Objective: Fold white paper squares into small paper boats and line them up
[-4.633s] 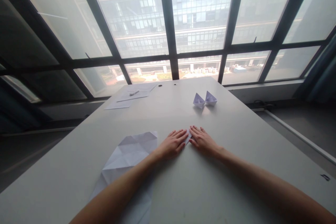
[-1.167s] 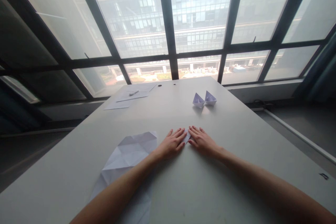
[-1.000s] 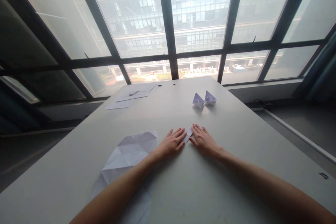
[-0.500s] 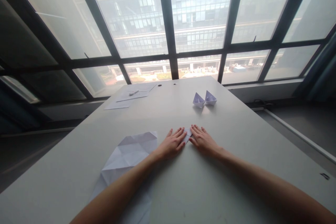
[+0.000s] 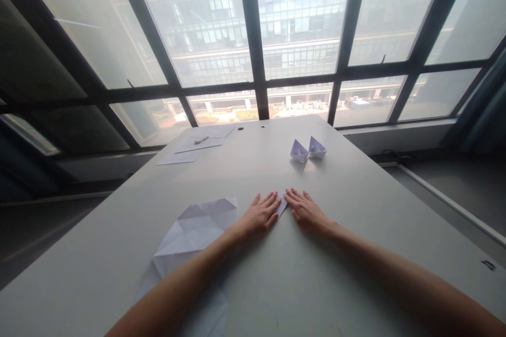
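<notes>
My left hand (image 5: pixel 259 214) and my right hand (image 5: pixel 306 209) lie flat on the white table (image 5: pixel 356 205), fingers stretched out and side by side. Between and under their fingertips sits a small folded piece of white paper (image 5: pixel 282 204), mostly hidden by the hands. A creased, unfolded sheet of paper (image 5: pixel 193 234) lies under and left of my left forearm. Farther off, two small folded paper boats (image 5: pixel 308 150) stand together on the table.
At the table's far left lie flat paper sheets (image 5: pixel 197 146) with a pen (image 5: pixel 201 139) on them. Two small dark holes (image 5: pixel 251 128) mark the far edge. Large windows with dark frames rise behind the table.
Almost nothing has moved. My right hand has shifted its fingers slightly over the small folded paper; my left hand stays put.
</notes>
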Action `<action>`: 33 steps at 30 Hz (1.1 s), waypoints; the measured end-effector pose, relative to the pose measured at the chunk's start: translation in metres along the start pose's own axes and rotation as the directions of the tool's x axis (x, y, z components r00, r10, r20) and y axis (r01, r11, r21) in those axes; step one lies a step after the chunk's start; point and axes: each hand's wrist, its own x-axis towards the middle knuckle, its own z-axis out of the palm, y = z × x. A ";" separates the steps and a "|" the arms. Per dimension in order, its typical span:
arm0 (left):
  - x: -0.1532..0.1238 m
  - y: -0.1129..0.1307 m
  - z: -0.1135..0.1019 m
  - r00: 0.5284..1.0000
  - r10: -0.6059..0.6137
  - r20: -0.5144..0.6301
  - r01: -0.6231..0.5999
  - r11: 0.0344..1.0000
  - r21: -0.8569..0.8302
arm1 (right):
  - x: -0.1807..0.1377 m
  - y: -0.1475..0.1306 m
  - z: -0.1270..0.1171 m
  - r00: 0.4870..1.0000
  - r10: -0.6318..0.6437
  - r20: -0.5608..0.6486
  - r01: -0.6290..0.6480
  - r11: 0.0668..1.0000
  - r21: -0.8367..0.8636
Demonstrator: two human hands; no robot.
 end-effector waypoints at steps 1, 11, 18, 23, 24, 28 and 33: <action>0.000 0.000 0.000 1.000 -0.003 0.003 0.003 1.000 0.001 | 0.001 0.000 0.001 1.000 0.026 -0.009 -0.026 1.000 -0.008; -0.001 0.001 -0.001 0.998 0.000 -0.070 -0.002 1.000 -0.028 | 0.003 -0.001 0.006 0.990 0.119 -0.078 -0.118 0.993 0.023; -0.002 -0.001 0.004 0.991 -0.036 -0.131 0.029 0.998 -0.056 | 0.003 0.001 0.009 0.984 0.112 -0.141 -0.105 0.993 0.052; 0.000 -0.003 0.006 0.994 -0.032 -0.108 0.028 0.999 -0.043 | 0.003 0.000 0.007 0.975 0.067 -0.209 -0.062 0.998 0.032; 0.000 -0.003 0.006 0.992 -0.036 -0.118 0.031 0.999 -0.043 | 0.003 0.000 0.006 0.973 0.055 -0.224 -0.048 0.998 0.037; 0.000 -0.001 0.004 0.978 -0.051 -0.203 0.042 0.998 -0.051 | 0.001 -0.001 0.002 0.964 0.021 -0.266 -0.002 0.998 0.070; -0.002 0.004 -0.003 0.945 -0.117 -0.306 0.101 0.993 -0.068 | 0.000 -0.002 0.000 0.960 0.007 -0.279 0.022 0.995 0.099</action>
